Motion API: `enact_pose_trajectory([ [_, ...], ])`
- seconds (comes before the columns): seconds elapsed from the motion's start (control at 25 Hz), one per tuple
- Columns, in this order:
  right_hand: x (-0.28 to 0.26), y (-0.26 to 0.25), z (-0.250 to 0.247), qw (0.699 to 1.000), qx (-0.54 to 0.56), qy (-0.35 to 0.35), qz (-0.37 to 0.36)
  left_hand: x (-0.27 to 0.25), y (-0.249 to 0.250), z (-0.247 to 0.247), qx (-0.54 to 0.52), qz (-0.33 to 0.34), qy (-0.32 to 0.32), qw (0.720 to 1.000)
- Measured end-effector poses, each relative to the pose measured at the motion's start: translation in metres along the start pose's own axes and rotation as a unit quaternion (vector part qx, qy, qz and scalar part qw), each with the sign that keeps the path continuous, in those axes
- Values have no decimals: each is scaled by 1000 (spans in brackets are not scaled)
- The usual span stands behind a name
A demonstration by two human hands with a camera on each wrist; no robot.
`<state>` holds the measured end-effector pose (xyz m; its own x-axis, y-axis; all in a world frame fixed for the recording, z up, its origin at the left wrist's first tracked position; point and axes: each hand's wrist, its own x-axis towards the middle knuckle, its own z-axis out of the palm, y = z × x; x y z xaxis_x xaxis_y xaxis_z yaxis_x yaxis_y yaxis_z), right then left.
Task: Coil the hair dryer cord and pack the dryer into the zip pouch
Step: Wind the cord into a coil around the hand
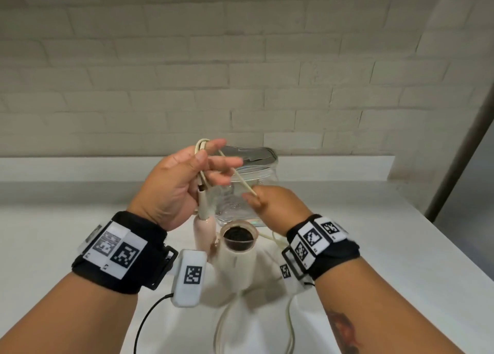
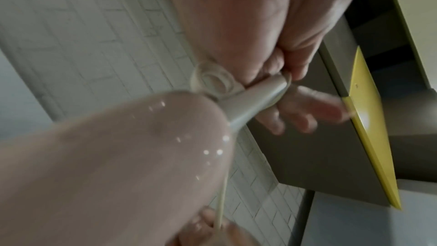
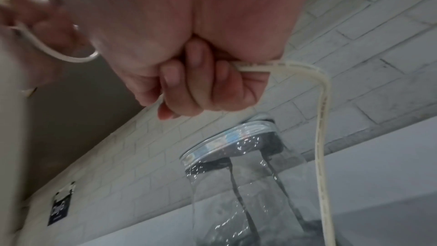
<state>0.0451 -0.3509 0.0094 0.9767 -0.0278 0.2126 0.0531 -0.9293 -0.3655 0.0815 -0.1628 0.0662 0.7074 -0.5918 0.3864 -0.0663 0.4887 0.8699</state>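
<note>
The hair dryer stands on the counter below my hands, its pink handle (image 1: 204, 230) upright and its cream barrel (image 1: 238, 262) showing a dark opening. My left hand (image 1: 211, 164) holds several loops of the cream cord (image 1: 201, 150) above the handle's grey cord sleeve (image 2: 255, 98), thumb pinching them, other fingers spread. My right hand (image 1: 256, 196) grips the cord's free run (image 3: 321, 119) in curled fingers (image 3: 201, 85), just right of the left hand. The rest of the cord (image 1: 288, 324) trails down over the counter's front. The clear zip pouch (image 1: 251, 177) stands behind both hands.
A white counter (image 1: 374, 246) runs to a raised ledge (image 1: 80, 166) below a pale brick wall; its right edge falls away near a grey post (image 1: 459, 153). A black cable (image 1: 149, 316) hangs from my left wrist unit. A yellow-edged cabinet (image 2: 369, 119) is overhead.
</note>
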Motion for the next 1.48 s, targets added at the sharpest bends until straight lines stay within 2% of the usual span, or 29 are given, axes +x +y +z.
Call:
enact_pose_trajectory([
  [0.2, -23, -4, 8, 997, -31, 41, -59, 3, -10, -1, -54, 31, 58, 996],
  [0.24, -29, -7, 5, 994, -42, 55, -81, 5, -10, -1, -36, 37, 59, 997],
  [0.32, -42, -16, 0, 984, -63, 96, -135, 4, -10, 0, 115, 25, 36, 992],
  [0.4, -53, -27, -9, 970, -67, 145, -183, 0, -12, 5, 317, 3, -19, 948],
  [0.44, -54, -30, -15, 963, -57, 172, -201, -2, -14, 5, 381, -2, -50, 923],
  [0.52, -54, -33, -30, 951, -26, 219, -218, -8, -15, 4, 445, -19, -96, 890],
  [0.64, -48, -28, -50, 949, -2, 248, -196, -8, -10, -2, 506, -25, -85, 858],
  [0.72, -38, -19, -57, 956, 36, 243, -162, -8, -2, -4, 487, -33, -63, 870],
  [0.84, -19, 3, -54, 968, 97, 213, -94, -9, 7, -16, 423, -55, -48, 903],
  [0.96, -7, 23, -33, 972, 126, 192, -52, -7, 16, -26, 303, -18, -30, 952],
  [1.08, -3, 37, -5, 977, 146, 154, 3, -5, 25, -25, 187, 7, -4, 982],
  [1.2, -1, 45, 20, 978, 157, 130, 49, -1, 25, -20, 86, 24, 31, 996],
  [1.36, -3, 34, 41, 996, 61, 25, 59, 7, 12, -14, 24, 55, 67, 996],
  [1.44, -5, 26, 44, 999, 14, 0, 41, 12, 4, -10, 37, 52, 49, 997],
  [1.48, -7, 24, 45, 999, 4, -4, 35, 14, 1, -8, 85, 48, 39, 994],
])
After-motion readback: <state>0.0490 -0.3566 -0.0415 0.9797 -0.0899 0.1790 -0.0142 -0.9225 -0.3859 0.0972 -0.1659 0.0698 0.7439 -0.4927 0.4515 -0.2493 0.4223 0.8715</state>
